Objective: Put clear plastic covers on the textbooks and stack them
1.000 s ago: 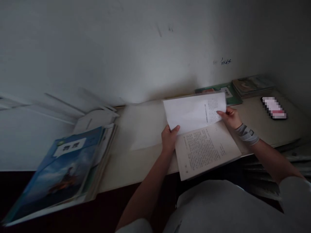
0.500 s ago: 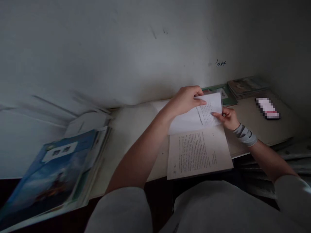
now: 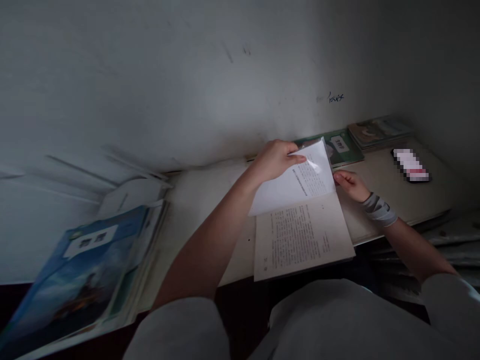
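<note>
White page (image 3: 296, 182) looked thin and floppy; left hand (image 3: 275, 160) pinched its far corner, right hand (image 3: 347, 184) lay beside it, fingers together.

A blue book (image 3: 75, 280) tops a leaning pile at the lower left, with white papers (image 3: 127, 195) just behind it. The pale desk (image 3: 202, 200) runs across mid-frame under a grey-white wall (image 3: 150, 75) bearing a small dark scribble (image 3: 336, 97) at upper right. At right, a green book (image 3: 343, 147) lies against the wall beside a flat stack (image 3: 378, 131) (covers too dim to read), with a pixelated item (image 3: 410, 165) near them.
</note>
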A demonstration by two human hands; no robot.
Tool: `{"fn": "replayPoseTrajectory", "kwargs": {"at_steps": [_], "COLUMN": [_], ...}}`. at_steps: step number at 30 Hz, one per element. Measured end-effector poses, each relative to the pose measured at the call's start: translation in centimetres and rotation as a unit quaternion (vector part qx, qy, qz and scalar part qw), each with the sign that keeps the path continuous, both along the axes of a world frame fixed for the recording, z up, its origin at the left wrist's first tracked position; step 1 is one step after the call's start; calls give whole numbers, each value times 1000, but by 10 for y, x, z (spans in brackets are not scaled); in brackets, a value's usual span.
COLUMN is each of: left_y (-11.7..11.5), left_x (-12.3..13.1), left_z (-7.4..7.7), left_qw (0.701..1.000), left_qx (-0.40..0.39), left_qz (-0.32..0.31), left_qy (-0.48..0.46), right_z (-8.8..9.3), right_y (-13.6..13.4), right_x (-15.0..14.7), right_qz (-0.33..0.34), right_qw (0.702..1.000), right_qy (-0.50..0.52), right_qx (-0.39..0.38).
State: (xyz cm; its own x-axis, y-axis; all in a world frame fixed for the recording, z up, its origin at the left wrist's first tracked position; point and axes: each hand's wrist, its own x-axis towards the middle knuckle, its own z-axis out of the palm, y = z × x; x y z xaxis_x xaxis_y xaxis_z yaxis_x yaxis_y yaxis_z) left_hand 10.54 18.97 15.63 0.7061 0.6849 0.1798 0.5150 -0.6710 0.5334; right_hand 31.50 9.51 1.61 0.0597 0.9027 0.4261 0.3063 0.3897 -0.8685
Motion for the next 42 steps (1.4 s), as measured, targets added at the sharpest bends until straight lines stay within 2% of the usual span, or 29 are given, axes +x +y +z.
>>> {"fn": "replayPoseTrajectory", "kwargs": {"at_steps": [3,5,7,9,12,18,25,31,37,42], "left_y": [1,1,0,-1,-2,0,4,-4,-9,-4], "left_x": [1,3,4,5,4,3,8,16,11,13], "left_z": [-3,-4,-4,-4,-4,-7,-3,11,25,19], "left_qw": [1000,1000,1000,1000,1000,999,997,993,993,994], "left_qx": [0,8,11,11,9,3,-30,-34,-47,-12], "left_qz": [-16,-16,-14,-14,-21,-26,-60,-92,-82,-49], "left_qy": [2,4,9,13,15,24,43,69,70,96], "right_z": [-2,0,2,1,-7,-17,-7,-4,14,25], "right_y": [-6,-10,-12,-12,-9,-2,-4,-7,-7,-9], "right_x": [5,3,-3,-10,-17,-14,-17,-26,-36,-43], "right_qz": [-66,-113,-129,-142,-162,-145,-94,-114,-155,-166], "right_qw": [995,984,974,973,980,989,994,989,982,980], "right_qy": [-19,-68,-115,-121,-68,12,-9,26,97,90], "right_qx": [69,123,143,133,91,38,59,92,48,65]}}
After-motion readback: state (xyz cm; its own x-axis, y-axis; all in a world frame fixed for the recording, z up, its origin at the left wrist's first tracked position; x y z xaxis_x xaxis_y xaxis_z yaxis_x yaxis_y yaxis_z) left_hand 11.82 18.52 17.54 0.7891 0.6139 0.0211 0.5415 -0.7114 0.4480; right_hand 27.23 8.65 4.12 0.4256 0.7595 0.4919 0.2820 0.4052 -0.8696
